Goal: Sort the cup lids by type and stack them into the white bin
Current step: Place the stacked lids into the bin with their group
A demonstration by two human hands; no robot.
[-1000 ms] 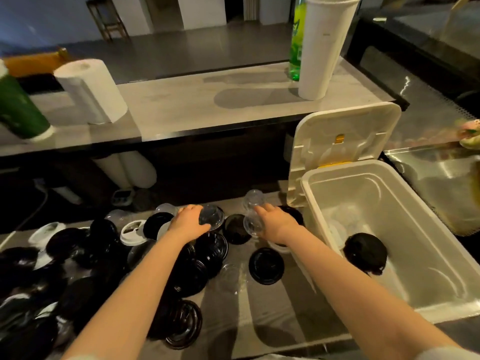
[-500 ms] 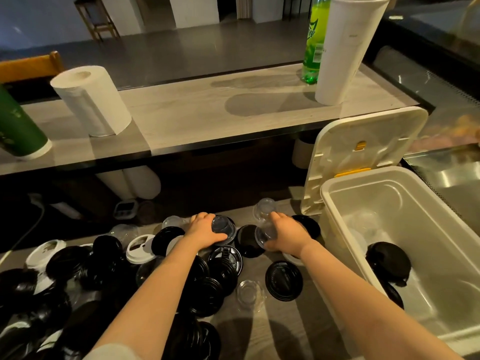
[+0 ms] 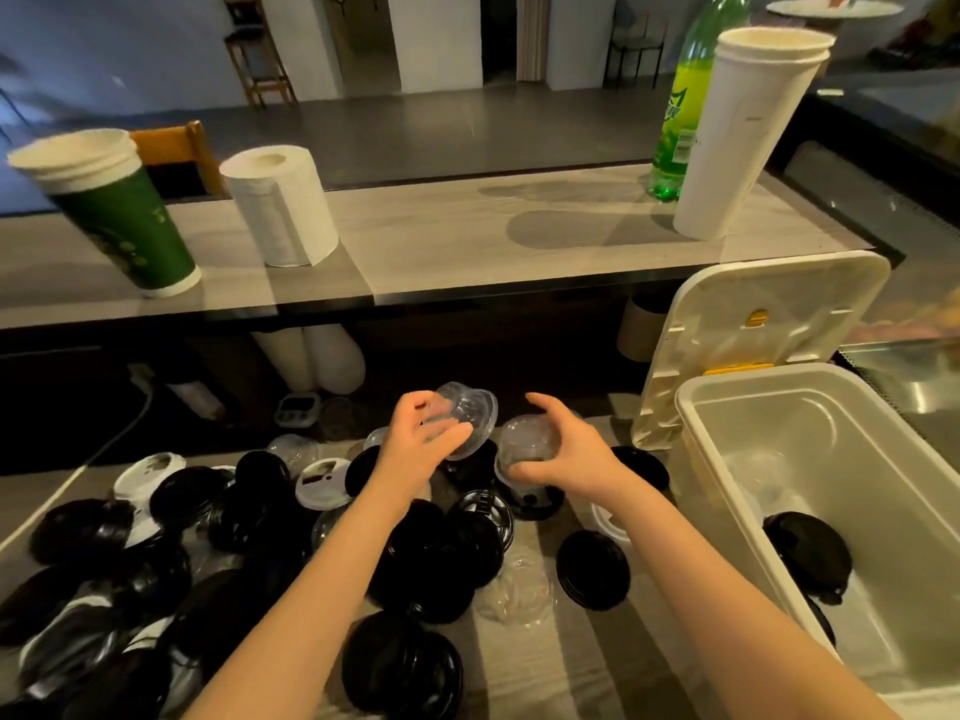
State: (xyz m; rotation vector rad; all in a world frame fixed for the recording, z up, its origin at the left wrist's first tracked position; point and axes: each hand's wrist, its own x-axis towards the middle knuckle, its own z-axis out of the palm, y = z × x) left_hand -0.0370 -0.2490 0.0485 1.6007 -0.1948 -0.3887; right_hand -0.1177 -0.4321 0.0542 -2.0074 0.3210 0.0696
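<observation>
My left hand [image 3: 415,444] holds a clear dome lid [image 3: 470,415] lifted above the pile. Beside it, my right hand [image 3: 561,452] grips another clear dome lid [image 3: 527,440]; the two lids are close together, almost touching. Below them lies a heap of black lids [image 3: 431,558], with a few white lids [image 3: 322,483] and flat clear lids [image 3: 517,589] mixed in. The white bin [image 3: 691,459] stands open at the right, with black lids [image 3: 808,556] stacked inside near its front and faint clear lids behind them.
The bin's cover [image 3: 753,335] leans upright behind it. On the raised counter stand a green cup stack [image 3: 119,220], a paper towel roll [image 3: 283,205], a green bottle [image 3: 683,111] and a white cup stack [image 3: 743,137]. Cup sleeves lie under the counter.
Both hands have lifted off the pile, each bringing a clear dome lid up and toward the other. The camera has tilted upward.
</observation>
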